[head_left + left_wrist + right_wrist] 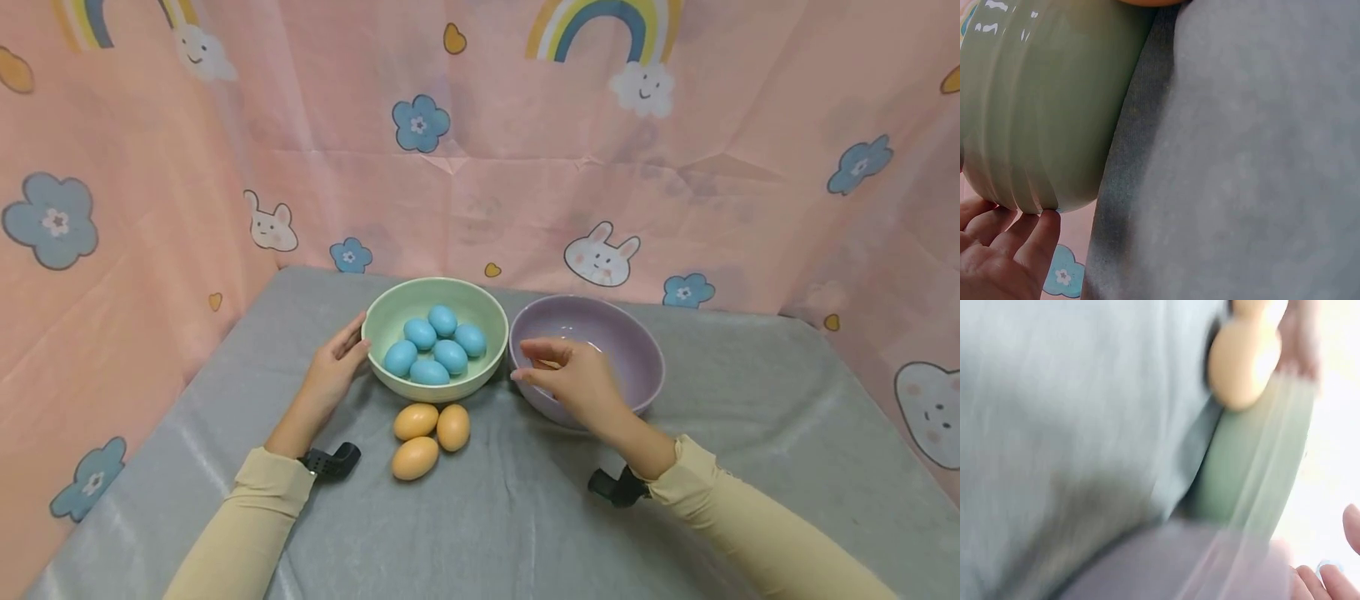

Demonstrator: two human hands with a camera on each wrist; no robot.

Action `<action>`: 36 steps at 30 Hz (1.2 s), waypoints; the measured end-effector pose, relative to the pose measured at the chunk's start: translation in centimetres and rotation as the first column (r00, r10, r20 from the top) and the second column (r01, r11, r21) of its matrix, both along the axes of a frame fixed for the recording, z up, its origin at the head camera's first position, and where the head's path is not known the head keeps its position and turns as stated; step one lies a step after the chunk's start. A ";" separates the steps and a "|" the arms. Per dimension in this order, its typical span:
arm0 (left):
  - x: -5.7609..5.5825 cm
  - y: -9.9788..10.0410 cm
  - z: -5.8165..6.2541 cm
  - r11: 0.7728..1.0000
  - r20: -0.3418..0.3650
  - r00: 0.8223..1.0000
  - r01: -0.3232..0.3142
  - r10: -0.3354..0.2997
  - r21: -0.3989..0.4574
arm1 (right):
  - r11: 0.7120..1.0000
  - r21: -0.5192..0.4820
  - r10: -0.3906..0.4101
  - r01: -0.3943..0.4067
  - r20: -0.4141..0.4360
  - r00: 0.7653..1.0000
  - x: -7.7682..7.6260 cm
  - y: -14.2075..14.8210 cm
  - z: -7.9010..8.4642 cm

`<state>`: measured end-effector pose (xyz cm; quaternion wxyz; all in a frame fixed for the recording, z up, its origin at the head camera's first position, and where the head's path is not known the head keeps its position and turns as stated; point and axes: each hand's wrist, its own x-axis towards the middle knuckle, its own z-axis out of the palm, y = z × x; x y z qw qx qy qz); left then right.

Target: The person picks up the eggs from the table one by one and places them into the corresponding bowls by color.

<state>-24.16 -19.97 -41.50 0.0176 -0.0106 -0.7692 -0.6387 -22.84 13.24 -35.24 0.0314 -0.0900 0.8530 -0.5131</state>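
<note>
My left hand [333,371] rests against the left side of the green bowl [435,392], its fingertips touching the outer wall in the left wrist view. Several blue eggs [451,357] lie inside that bowl. Over the left part of the purple bowl [637,358] is my right hand [581,379], thumb and fingers bent and apart. In the right wrist view the gap between them holds nothing; from the head a sliver of orange shows through it. The right hand hides part of the purple bowl's inside. Three orange eggs [416,458] are grouped on the cloth before the green bowl.
A grey cloth [465,533] covers the table. The two bowls stand side by side, rims close together. Behind them hangs a pink printed curtain [480,200], which also runs along both sides. Each wrist wears a black camera mount [333,461].
</note>
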 end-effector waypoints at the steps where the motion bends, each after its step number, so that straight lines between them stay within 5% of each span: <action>1: 0.0 0.0 0.0 1.000 0.000 1.000 0.000 0.000 0.002 | 1.000 -0.021 0.013 -0.013 0.004 1.000 0.5 -0.3 0.0; 13: -0.1 0.0 0.0 1.000 -0.006 1.000 0.004 -0.004 -0.008 | 0.991 -0.097 0.098 -0.091 0.077 0.992 3.3 -2.0 -1.6; 30: 0.0 0.0 0.0 1.000 -0.006 1.000 0.005 -0.005 -0.003 | 0.977 -0.121 0.196 -0.177 0.166 0.966 3.7 -3.4 -4.3; 36: 0.0 0.0 0.1 1.000 -0.006 1.000 0.002 -0.002 -0.001 | 0.983 -0.096 0.170 -0.154 0.191 0.967 3.5 -3.8 -4.8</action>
